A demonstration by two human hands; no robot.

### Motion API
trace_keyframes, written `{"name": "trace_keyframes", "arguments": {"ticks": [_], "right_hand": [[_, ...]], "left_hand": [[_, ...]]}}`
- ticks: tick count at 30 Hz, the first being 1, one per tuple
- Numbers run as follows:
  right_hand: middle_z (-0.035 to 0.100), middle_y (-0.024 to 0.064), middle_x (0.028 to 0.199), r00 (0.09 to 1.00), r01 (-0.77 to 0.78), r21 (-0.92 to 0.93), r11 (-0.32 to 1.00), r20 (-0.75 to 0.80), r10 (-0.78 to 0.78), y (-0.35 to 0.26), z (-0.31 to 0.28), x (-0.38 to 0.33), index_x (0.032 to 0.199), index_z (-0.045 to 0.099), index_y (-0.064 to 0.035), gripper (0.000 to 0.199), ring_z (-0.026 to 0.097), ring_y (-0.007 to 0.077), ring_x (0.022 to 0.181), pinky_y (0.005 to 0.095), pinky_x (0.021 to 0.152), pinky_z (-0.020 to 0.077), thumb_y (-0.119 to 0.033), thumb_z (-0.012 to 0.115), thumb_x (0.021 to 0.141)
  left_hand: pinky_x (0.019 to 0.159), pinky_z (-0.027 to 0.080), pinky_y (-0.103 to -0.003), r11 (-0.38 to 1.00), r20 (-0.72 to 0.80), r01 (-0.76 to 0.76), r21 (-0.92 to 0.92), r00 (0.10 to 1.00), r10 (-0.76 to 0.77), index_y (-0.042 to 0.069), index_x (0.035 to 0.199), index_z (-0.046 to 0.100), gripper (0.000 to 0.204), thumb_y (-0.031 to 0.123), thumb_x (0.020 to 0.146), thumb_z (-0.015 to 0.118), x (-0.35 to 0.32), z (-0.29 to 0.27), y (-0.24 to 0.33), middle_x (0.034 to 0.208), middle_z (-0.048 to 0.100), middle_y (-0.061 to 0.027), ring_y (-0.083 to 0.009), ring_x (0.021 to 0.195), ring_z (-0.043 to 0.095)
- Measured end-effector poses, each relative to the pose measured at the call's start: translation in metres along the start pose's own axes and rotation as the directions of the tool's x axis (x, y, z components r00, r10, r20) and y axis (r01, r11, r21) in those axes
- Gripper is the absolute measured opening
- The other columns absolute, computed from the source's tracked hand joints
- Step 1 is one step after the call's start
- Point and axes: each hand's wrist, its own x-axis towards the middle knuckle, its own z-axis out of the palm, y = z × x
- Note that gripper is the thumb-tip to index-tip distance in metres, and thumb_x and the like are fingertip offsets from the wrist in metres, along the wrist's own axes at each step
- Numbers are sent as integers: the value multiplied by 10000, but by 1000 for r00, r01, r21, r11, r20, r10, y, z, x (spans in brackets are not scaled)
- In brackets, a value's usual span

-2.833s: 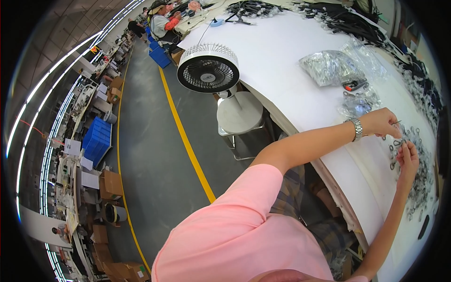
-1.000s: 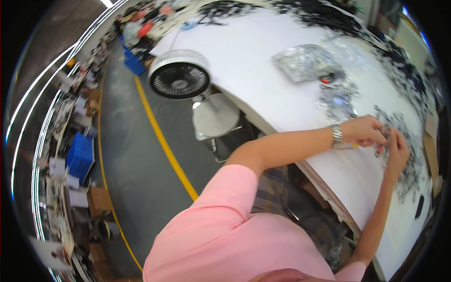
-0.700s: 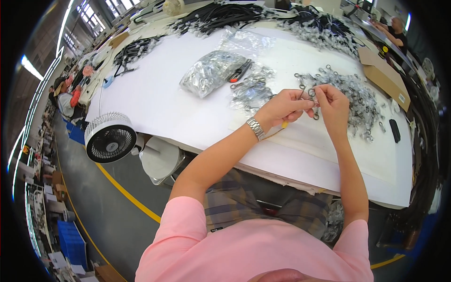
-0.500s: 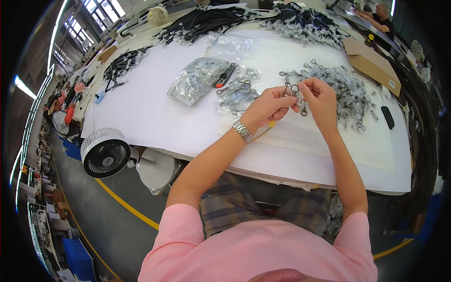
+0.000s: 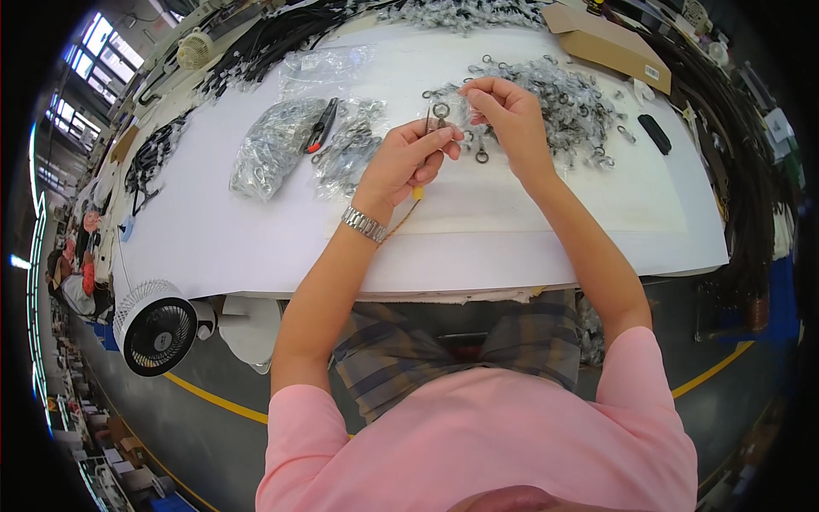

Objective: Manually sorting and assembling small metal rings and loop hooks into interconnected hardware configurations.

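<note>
Both hands meet above the far middle of the white surface (image 5: 512, 230). The left hand (image 5: 405, 162) is closed, fingers curled and thumb pressed in, pinching a small metal ring (image 5: 441, 110) on a short dark stem, held upright just above the fingertips. The right hand (image 5: 505, 115) is also nearly closed, its fingertips pinched right beside the ring; whether it grips the same piece or a second one is too small to tell.

The ring looks light, stiff and smooth (likely slippery between bare fingers), so a fingertip pinch on the stem or across the ring's edge seems the surest hold. It should not bend or break under such a grip, though it could easily flick away if squeezed off-centre.

Just beyond the right hand lies a loose heap of similar rings (image 5: 563, 94), spread over the surface. To the left of the left hand sit clear bags of parts (image 5: 273, 149), with red-handled pliers (image 5: 322, 126) lying across them. A cardboard box (image 5: 610, 43) rests at the far edge, and a fan (image 5: 155, 328) stands on the floor below.
</note>
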Motion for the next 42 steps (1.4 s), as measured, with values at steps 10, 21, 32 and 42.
{"name": "trace_keyframes", "arguments": {"ticks": [10,21,32,42], "right_hand": [[695,26,867,964,-259,251,933,133,232,17,18,-26,1063,727,15,264,631,99,739,265,787,533,-235,675,992],[681,1,893,918,-389,583,714,177,355,25,27,-33,1096,719,6,262,557,80,724,251,778,489,-227,618,1030],[670,-12,886,917,-386,561,732,146,372,18,17,-31,1107,704,-10,268,548,88,738,278,784,482,-249,602,1042],[749,83,1134,899,-399,528,750,62,434,16,6,-24,1120,702,-47,314,688,153,1063,313,974,517,-340,637,1028]], "left_hand": [[441,281,-192,995,-98,-75,62,992,81,-9,1065,687,206,175,1045,598,0,6,-3,835,667,-27,-18,489,391],[438,278,-189,986,-140,-118,121,981,134,-3,985,683,205,179,1042,609,-2,9,-3,805,686,-29,-20,486,399],[425,271,-179,965,-121,-156,209,975,184,-9,1065,682,202,183,1026,629,-4,14,2,827,725,-55,-3,477,383],[435,240,-181,958,-273,-94,271,947,170,-10,1083,719,234,199,1026,630,-12,17,12,722,608,29,16,482,322]]}}
